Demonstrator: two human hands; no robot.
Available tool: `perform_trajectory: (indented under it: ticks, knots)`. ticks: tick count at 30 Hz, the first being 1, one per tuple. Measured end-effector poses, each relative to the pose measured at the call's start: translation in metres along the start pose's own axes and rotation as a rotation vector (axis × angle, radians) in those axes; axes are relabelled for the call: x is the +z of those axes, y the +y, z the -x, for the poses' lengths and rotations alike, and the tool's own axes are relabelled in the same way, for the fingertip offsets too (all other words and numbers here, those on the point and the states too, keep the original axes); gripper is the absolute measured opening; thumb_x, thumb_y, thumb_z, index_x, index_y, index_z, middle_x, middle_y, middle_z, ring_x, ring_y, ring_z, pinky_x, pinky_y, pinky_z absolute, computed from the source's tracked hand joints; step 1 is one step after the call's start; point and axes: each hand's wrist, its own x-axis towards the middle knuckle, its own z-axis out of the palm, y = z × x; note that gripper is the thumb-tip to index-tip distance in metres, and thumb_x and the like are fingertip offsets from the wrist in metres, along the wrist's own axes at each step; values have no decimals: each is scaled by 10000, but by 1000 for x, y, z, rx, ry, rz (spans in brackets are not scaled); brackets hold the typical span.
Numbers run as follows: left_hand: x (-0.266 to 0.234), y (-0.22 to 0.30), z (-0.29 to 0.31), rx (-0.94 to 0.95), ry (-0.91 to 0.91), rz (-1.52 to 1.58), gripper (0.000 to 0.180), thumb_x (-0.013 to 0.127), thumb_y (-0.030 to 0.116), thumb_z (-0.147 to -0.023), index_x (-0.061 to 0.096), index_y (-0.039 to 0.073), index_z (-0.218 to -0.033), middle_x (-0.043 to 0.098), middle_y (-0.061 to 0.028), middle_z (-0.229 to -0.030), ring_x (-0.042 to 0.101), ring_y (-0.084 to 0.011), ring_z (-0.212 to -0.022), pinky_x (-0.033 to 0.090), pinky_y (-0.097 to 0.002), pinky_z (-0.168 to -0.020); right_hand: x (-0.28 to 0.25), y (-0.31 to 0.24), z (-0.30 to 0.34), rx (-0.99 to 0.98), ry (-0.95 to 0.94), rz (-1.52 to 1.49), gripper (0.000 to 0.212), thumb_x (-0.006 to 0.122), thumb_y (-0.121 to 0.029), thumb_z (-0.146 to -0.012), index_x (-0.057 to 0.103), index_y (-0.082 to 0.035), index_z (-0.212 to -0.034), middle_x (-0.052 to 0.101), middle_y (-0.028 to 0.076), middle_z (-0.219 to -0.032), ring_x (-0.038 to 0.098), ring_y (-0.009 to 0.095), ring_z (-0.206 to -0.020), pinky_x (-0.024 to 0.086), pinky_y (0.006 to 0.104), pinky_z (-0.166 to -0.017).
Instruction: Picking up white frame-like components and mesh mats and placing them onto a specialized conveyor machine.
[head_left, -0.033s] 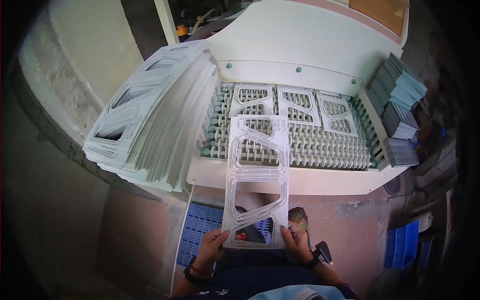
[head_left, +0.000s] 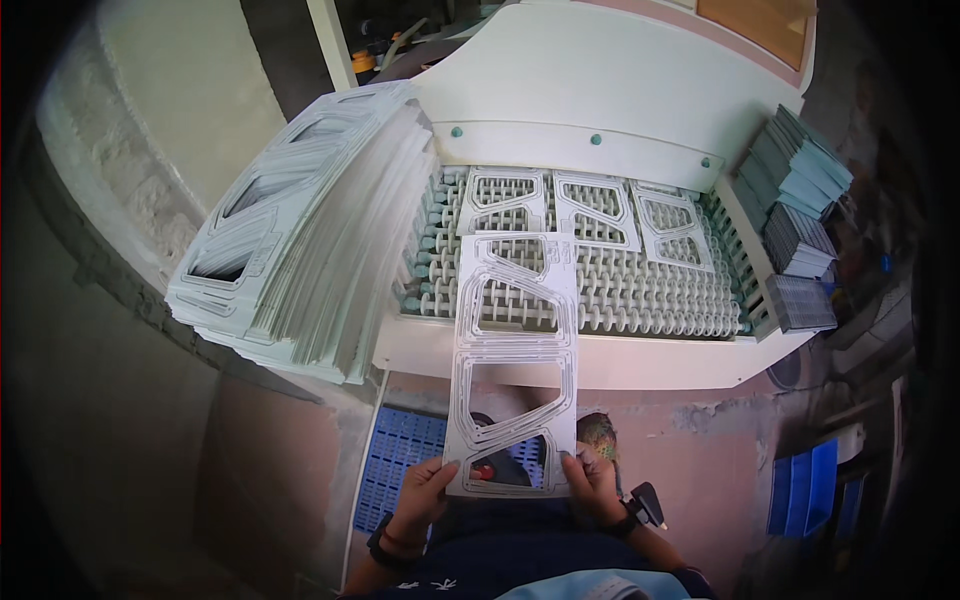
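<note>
A long, flat, pale grey panel [head_left: 515,348] with large angular cut-outs extends away from me, tilted over the front edge of a roller conveyor [head_left: 660,300]. My left hand [head_left: 422,492] pinches its near left corner, thumb on top. At the near right corner, my right hand [head_left: 596,482] grips it the same way. The panel's far end lies over the rollers, close to a similar panel [head_left: 466,215]. Two more such panels, a middle one [head_left: 566,238] and a right one [head_left: 678,235], lie farther back on the rollers.
A tall leaning stack of cut-out panels [head_left: 375,220] stands left of the conveyor. Behind rises a white machine cover [head_left: 600,75]. Bundles of thin pieces [head_left: 805,303] sit along the right side. Below are a blue plastic grid [head_left: 400,450] and blue bins [head_left: 805,490].
</note>
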Motion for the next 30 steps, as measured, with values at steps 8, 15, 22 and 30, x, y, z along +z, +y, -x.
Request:
perform_trajectory:
  ticks: [8, 15, 22, 30]
  knots:
    - [-4, -3, -3, -6, 43, -50, 197, 506, 86, -888, 599, -71, -963, 648, -130, -866, 635, -192, -740, 542, -296, -628, -2, -7, 5, 99, -28, 53, 248, 452, -97, -930, 514, 39, -1128, 599, 26, -911, 505, 38, -778, 419, 192, -693]
    - [-4, -17, -9, 147, 84, 35, 198, 506, 104, -897, 607, -60, -940, 646, -128, -845, 630, -177, -709, 544, -288, -605, -6, -9, 2, 160, 31, 42, 200, 487, -108, -913, 555, 40, -1028, 588, -2, -824, 489, 30, -711, 403, 185, -634]
    - [6, -16, -20, 149, 215, 13, 206, 474, 132, -917, 578, -46, -921, 641, -140, -798, 642, -205, -668, 556, -291, -545, -58, 13, 2, 102, 234, -50, 218, 491, -158, -925, 585, 28, -988, 611, 19, -790, 522, 49, -663, 422, 198, -594]
    - [-5, -13, -22, 185, 270, -4, 225, 467, 151, -920, 575, -40, -875, 634, -158, -737, 647, -234, -630, 558, -296, -520, -120, 18, 23, 75, 497, -78, 221, 505, -175, -913, 569, -19, -771, 593, 74, -586, 481, 86, -428, 376, 205, -423]
